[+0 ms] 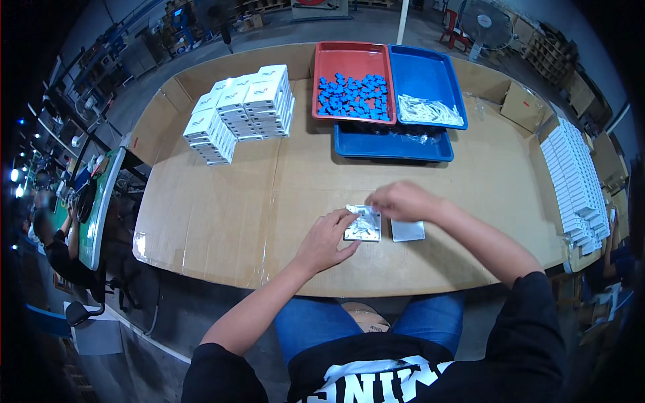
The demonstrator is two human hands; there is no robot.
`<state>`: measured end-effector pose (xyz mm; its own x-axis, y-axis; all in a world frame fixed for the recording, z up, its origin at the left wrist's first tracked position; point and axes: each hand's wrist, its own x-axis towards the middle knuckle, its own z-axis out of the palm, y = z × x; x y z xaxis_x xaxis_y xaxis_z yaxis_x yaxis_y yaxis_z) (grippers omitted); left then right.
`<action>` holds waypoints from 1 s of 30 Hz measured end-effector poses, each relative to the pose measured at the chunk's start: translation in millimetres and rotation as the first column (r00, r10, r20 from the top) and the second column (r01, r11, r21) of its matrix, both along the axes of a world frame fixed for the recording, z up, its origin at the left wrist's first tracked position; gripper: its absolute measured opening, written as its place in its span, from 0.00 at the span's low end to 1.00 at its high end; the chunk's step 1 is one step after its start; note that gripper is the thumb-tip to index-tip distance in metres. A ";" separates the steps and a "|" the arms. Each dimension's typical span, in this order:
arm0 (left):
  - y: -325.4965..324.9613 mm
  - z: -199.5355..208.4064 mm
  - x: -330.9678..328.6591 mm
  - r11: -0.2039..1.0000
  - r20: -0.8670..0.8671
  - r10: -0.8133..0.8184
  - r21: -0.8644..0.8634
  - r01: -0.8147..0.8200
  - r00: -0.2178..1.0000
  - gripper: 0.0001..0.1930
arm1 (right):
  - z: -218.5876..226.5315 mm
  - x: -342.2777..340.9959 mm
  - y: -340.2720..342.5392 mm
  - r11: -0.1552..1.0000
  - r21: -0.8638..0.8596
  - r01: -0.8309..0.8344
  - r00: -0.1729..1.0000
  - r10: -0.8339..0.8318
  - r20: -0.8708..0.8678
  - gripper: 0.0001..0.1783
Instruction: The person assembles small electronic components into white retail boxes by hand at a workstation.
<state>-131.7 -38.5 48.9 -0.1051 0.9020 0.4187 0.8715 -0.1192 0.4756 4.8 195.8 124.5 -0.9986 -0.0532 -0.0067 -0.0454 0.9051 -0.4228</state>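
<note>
A shallow square white case (pixel 363 232), with a clear bag and small parts in it, lies on the cardboard-covered table before me. My left hand (pixel 326 240) grips it by the left side, fingertips over the edge and thumb by the near corner. Over the far right corner of the case, my right hand (pixel 406 201) is closed in a pinch; whatever it holds is blurred and too small to name. A flat white square piece (pixel 408 232) rests just right of the case, partly beneath my right forearm.
Stacks of white boxes (pixel 238 101) stand at the far left. A red tray (pixel 321 60) of blue plastic parts and a blue tray (pixel 423 74) of white slim pieces sit over another blue tray (pixel 393 149). More stacked white pieces (pixel 571 178) line the right edge. Cardboard walls (pixel 151 124) border the table.
</note>
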 end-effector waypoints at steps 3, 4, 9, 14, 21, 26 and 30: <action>-0.6 5.9 -2.9 0.999 0.007 0.053 -0.005 -0.053 0.999 0.40 | 20.1 -48.9 54.9 0.993 0.092 0.073 0.987 -0.059 -0.151 0.14; 1.5 6.3 -4.0 0.998 0.007 0.055 -0.007 -0.055 0.998 0.40 | 22.9 -66.5 75.2 0.980 0.151 0.132 0.962 -0.090 -0.257 0.13; 6.8 5.2 -8.2 0.997 0.040 0.055 -0.065 -0.053 0.998 0.40 | 40.6 -170.7 161.7 0.905 0.227 0.359 0.877 -0.244 -0.413 0.17; 11.5 3.4 -9.8 0.995 0.029 0.051 -0.089 -0.048 0.998 0.40 | 33.2 -252.6 209.7 0.867 0.259 0.425 0.854 -0.290 -0.431 0.21; 12.3 4.9 -11.5 0.992 0.022 0.063 -0.113 -0.060 0.998 0.39 | 8.9 -288.3 225.9 0.842 0.350 0.410 0.895 -0.299 -0.331 0.26; 10.4 5.7 -10.8 0.992 0.011 0.072 -0.105 -0.070 0.997 0.39 | 7.7 -277.7 222.6 0.879 0.091 0.469 0.792 -0.373 -0.483 0.15; 10.2 5.1 -8.3 0.993 0.017 0.073 -0.090 -0.071 0.997 0.39 | 14.9 -243.5 199.4 0.890 -0.057 0.452 0.698 -0.392 -0.599 0.11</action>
<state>-140.0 -28.3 53.9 -0.1790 0.9256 0.3336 0.8665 -0.0123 0.4990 -238.7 395.2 139.4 -0.7244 0.3460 0.5963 0.1420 0.9212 -0.3621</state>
